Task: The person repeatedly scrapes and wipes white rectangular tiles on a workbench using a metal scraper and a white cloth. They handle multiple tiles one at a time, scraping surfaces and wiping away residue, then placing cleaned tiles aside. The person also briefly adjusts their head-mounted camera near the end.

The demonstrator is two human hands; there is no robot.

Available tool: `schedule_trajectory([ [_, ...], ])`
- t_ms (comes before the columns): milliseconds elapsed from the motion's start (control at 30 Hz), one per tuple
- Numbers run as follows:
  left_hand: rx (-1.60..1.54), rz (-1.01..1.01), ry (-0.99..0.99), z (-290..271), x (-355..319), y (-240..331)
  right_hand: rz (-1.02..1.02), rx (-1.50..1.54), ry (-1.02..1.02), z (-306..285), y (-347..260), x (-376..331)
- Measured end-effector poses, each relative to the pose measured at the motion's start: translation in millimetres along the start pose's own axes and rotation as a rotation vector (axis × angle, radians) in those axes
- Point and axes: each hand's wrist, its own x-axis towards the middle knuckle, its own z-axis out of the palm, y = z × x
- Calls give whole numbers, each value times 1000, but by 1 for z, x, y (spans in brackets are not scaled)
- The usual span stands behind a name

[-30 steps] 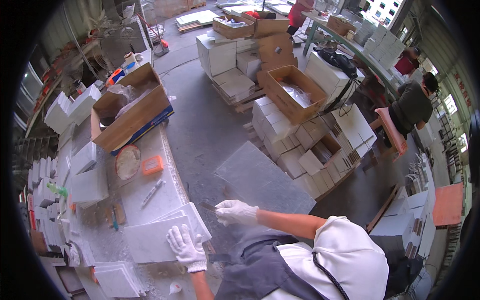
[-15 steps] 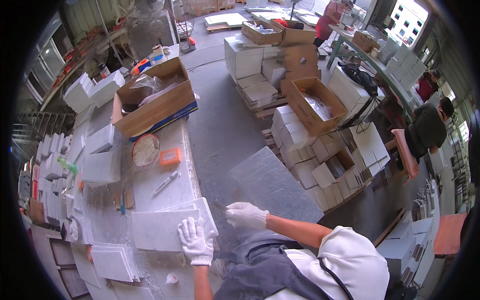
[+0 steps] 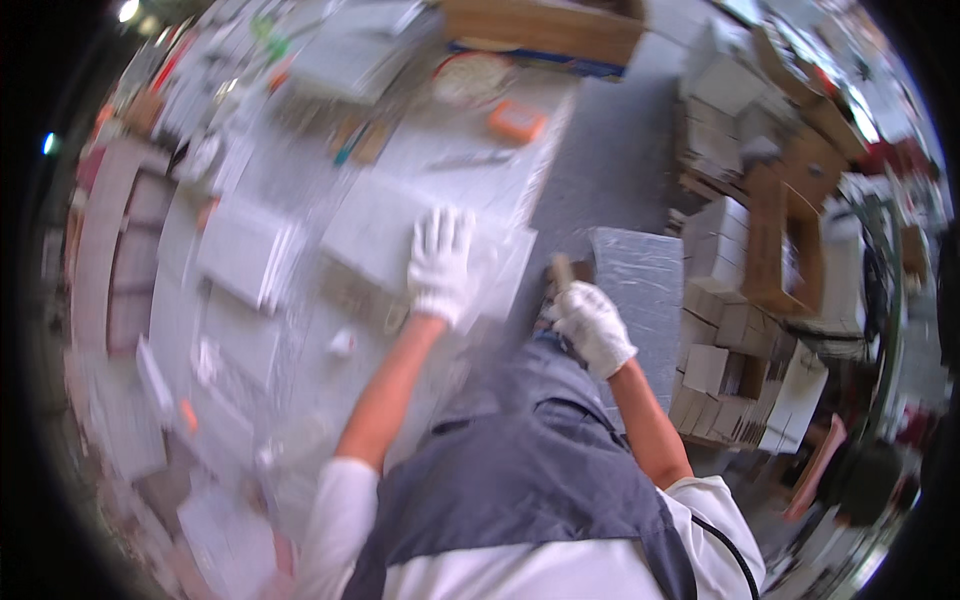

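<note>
My left hand [image 3: 441, 262], in a white knitted glove, lies flat with fingers stretched on a pale marble tile [image 3: 375, 225] on the worktable. Another pale tile [image 3: 512, 272] pokes out to the right of the hand, near the table edge. Off that edge, in front of my apron, my gloved right hand [image 3: 594, 328] is closed around a small tool [image 3: 563, 270] with a tan strip and a dark part beside it. Motion smears the tool, so its kind is unclear.
Farther up the table are an orange block [image 3: 517, 122], a white pen-like tool [image 3: 472, 159], a round pale dish [image 3: 472, 80] and a cardboard box [image 3: 545, 30]. Stacked tiles [image 3: 245, 250] stand to the left. A grey plastic-wrapped slab [image 3: 640, 300] and stacked white boxes [image 3: 715, 240] lie to the right.
The view has swung down and turned toward the table. My left hand remains flat on the tiles. The right hand, still gripping the tool, now points up and away from me.
</note>
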Motion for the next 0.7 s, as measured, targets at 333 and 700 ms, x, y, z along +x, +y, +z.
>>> schedule_trajectory([
  [333, 57, -129, -240, -4, 11, 37, -13, 50, -7, 15, -13, 1],
  [700, 166, -432, 188, -4, 26, -78, -55, -420, 108, 47, -21, 14],
])
